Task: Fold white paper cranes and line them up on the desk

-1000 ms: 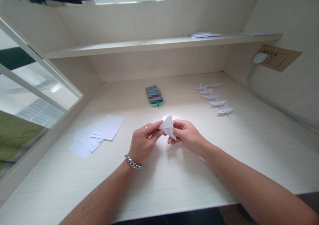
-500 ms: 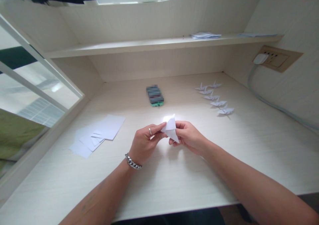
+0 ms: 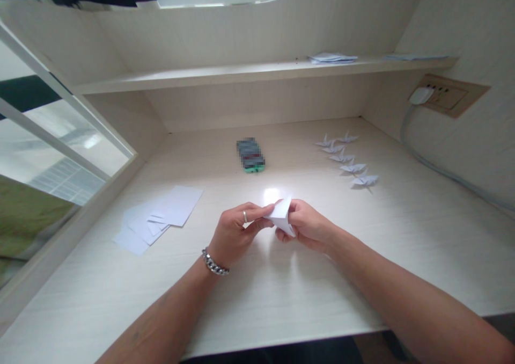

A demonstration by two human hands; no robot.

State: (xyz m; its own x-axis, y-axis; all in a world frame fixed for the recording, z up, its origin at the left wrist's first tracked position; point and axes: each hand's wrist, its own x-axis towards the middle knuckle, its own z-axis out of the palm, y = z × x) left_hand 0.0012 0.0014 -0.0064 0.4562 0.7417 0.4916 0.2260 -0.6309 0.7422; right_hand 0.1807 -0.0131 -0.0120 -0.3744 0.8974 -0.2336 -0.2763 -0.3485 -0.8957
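Note:
A partly folded piece of white paper [image 3: 282,215] is held between my two hands, just above the desk. My left hand [image 3: 240,230], with a ring on one finger and a chain bracelet at the wrist, pinches the paper's left corner between thumb and fingers. On the other side, my right hand [image 3: 308,224] grips the right part, its fingers partly hidden behind a fold. Several white paper cranes [image 3: 353,168] stand in a row on the desk, to the right and farther back. Loose white paper sheets [image 3: 183,205] lie overlapping at the left.
Behind my hands a pixelated dark object with a green end [image 3: 251,154] lies on the desk. A shelf [image 3: 209,78] runs across the back, bearing a paper stack [image 3: 332,58]. At right, a plug [image 3: 420,95] sits in the wall socket, its cable [image 3: 450,176] trailing down along the wall.
The folded paper has shifted slightly right and toward me, and its near flap has tilted. My right fingers have moved in behind the fold; my left hand keeps its pinch.

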